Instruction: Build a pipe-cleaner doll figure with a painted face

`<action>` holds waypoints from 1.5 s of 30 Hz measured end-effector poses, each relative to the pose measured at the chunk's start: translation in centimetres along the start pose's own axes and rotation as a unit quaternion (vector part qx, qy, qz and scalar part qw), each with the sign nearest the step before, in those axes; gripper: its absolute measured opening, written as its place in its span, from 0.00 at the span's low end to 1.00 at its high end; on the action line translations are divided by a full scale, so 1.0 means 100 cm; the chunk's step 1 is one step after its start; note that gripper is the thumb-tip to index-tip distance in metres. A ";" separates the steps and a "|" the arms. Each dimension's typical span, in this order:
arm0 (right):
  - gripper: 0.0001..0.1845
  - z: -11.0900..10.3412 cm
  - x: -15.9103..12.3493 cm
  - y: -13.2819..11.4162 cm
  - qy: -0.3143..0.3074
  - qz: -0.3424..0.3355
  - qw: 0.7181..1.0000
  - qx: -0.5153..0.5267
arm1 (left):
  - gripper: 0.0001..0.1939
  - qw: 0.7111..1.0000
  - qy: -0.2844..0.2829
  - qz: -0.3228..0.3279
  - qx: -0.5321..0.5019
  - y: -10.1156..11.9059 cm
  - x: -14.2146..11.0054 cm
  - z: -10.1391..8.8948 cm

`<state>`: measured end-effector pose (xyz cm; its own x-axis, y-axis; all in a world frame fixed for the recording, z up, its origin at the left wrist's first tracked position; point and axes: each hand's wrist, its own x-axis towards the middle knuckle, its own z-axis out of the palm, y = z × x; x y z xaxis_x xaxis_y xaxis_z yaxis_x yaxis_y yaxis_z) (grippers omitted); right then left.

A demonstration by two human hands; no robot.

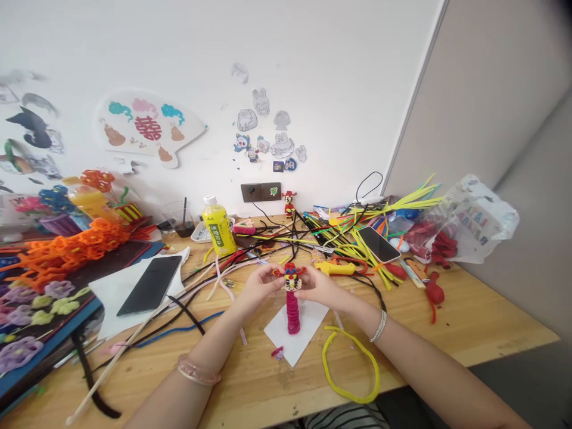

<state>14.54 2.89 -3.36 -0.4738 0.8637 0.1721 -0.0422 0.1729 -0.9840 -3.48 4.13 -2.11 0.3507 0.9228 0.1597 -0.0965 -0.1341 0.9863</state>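
Note:
Between my two hands is a small pipe-cleaner figure (292,283) with a red and blue hat, a pale face and a long magenta coiled body. My left hand (263,282) pinches the left side of its head and hat. On the other side, my right hand (322,288) grips the head with bent fingers. The coiled body hangs upright over a white paper square (308,319); whether its lower end touches the paper I cannot tell. A short magenta scrap (277,352) lies at the paper's left corner, and a bent yellow pipe cleaner (376,369) lies to the right.
Behind my hands are a yellow drink bottle (218,226), a yellow glue gun (335,268), a white-edged phone (379,245) and heaps of pipe cleaners (402,205). A similar finished-looking figure (289,204) stands by the wall. To the left lie a dark phone (149,286) and orange fuzzy flowers (75,250).

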 end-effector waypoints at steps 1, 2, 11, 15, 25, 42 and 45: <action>0.24 -0.001 0.000 0.001 -0.016 0.004 1.000 0.008 | 0.12 1.000 0.001 -0.001 0.000 0.001 0.000 0.001; 0.26 -0.001 0.000 0.002 -0.031 0.008 0.999 0.017 | 0.12 1.000 0.003 -0.002 0.001 0.002 -0.001 0.001; 0.31 0.003 -0.002 -0.004 -0.058 0.009 0.996 0.071 | 0.10 0.999 0.035 0.033 0.010 0.006 -0.001 0.004; 0.29 0.005 -0.001 -0.006 -0.012 -0.010 0.998 0.057 | 0.09 0.997 0.055 0.059 0.020 0.010 -0.003 0.005; 0.27 0.004 0.000 -0.002 0.000 -0.015 1.000 0.012 | 0.09 0.995 0.053 0.078 0.034 0.009 -0.002 0.008; 0.22 -0.003 -0.005 -0.017 -0.020 -0.005 0.995 -0.095 | 0.03 0.986 -0.016 0.133 0.099 0.017 -0.004 0.002; 0.21 -0.002 -0.006 -0.015 -0.062 0.007 0.986 -0.157 | 0.02 0.984 -0.034 0.136 0.108 0.021 -0.005 0.002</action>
<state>15.09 2.20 -1.99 -0.5769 0.8059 0.1333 0.2300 0.3169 -0.9202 -3.66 3.27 -0.11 0.4017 0.8170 0.4136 0.0032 -0.4529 0.8916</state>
